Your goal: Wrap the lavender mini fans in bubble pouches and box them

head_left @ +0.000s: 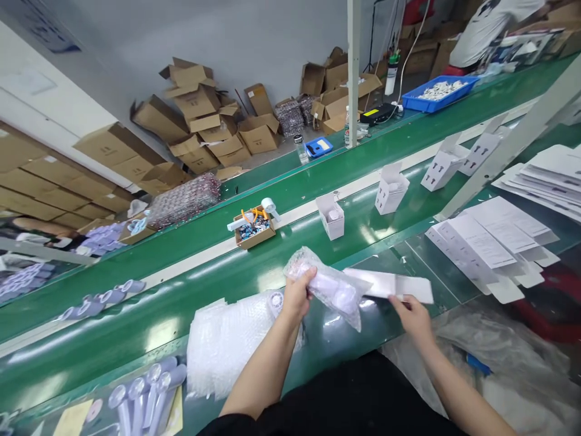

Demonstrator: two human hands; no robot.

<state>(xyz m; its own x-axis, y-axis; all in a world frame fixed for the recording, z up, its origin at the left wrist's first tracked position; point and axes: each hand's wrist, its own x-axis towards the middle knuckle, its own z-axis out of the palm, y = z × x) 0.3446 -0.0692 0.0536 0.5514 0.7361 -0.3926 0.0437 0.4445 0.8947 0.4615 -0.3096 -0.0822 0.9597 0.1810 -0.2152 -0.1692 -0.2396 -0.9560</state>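
- Bubble-wrap pouch [329, 284] with a pale lilac item inside sits in my left hand [297, 297]; my fingers are curled tight around its upper end, and the rest of the pouch slants down toward my right hand.
- My right hand [414, 319] pinches the near edge of a flat white carton blank [390, 286], fingers narrow on the card; the blank runs from that hand across to the pouch and touches its lower end.
- Below and outward of my left hand lies a stack of bubble-wrap bags [227, 339], just beside my forearm.
- Further that way, near the bottom edge, lilac handheld devices [145, 393] lie side by side.
- Beyond my left hand, on the green conveyor belt [190, 303], stands a small brown box of mixed parts [254, 230], and beyond the pouch an opened white carton [331, 217], well apart from both hands.
- Beyond my right hand more opened cartons [391, 189] stand along the belt.
- Outward of my right hand, flat carton blanks and leaflets [490, 242] are spread out.
- Far up the line a person in a white shirt [485, 27] stands by a blue tray [438, 94].
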